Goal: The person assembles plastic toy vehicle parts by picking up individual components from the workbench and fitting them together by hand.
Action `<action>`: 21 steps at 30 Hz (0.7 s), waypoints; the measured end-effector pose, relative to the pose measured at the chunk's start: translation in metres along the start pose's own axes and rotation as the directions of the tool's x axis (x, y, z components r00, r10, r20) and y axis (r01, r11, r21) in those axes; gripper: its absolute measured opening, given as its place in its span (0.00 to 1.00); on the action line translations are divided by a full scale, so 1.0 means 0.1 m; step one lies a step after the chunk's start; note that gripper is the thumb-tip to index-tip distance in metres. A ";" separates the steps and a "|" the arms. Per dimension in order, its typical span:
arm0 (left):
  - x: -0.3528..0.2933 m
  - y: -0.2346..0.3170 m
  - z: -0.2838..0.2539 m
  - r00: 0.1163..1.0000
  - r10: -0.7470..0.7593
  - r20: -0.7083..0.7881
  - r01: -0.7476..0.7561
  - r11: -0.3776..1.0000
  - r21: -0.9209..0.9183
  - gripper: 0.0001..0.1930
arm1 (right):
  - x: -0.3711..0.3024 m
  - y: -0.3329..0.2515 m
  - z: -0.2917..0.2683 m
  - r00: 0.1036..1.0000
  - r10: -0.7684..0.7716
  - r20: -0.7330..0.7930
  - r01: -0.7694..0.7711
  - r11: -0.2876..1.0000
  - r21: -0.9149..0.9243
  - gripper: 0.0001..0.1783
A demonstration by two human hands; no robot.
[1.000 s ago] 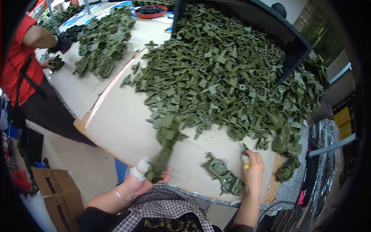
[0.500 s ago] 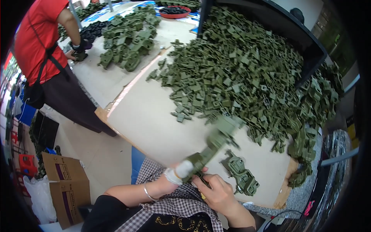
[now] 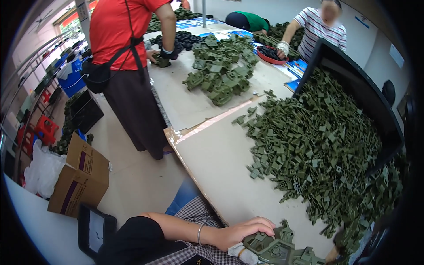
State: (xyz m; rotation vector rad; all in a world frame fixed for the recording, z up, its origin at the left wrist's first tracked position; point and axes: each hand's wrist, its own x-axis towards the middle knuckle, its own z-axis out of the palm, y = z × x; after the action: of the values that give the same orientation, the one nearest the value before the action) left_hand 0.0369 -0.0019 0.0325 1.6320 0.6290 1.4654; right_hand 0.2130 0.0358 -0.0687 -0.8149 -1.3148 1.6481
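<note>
My left hand (image 3: 247, 232) is at the table's near edge, fingers curled over an olive-green moulded plastic part (image 3: 276, 252). Its thumb is wrapped in white with a yellowish band. The part has raised frames and recesses; its lower end runs out at the picture's bottom edge. More green plastic (image 3: 285, 230) shows just beyond the fingertips, and I cannot tell whether it belongs to the same piece. My right hand is out of the picture.
A heap of small green pieces (image 3: 313, 150) spills from a black bin (image 3: 353, 70) on the right. Larger green parts (image 3: 225, 66) lie farther back. A person in red (image 3: 126, 35) stands at the left; one in stripes (image 3: 320, 28) reaches into a red tray (image 3: 271, 57). A cardboard box (image 3: 84, 176) sits left.
The view has swung left and up, bringing more people into sight. My left hand and the green part now sit low at the table's edge. My right hand has left the picture.
</note>
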 end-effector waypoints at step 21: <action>-0.01 -0.10 0.13 0.935 -0.131 -0.328 0.137 0.991 -0.005 0.29 | 0.16 -0.40 0.81 0.987 -0.128 0.101 0.138 0.985 -0.103 0.19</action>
State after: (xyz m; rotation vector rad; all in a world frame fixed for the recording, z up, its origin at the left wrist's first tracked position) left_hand 0.0509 -0.0008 0.0239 1.3372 0.9233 1.6466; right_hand 0.1435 0.0197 -0.0109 -0.7046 -1.5033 1.5357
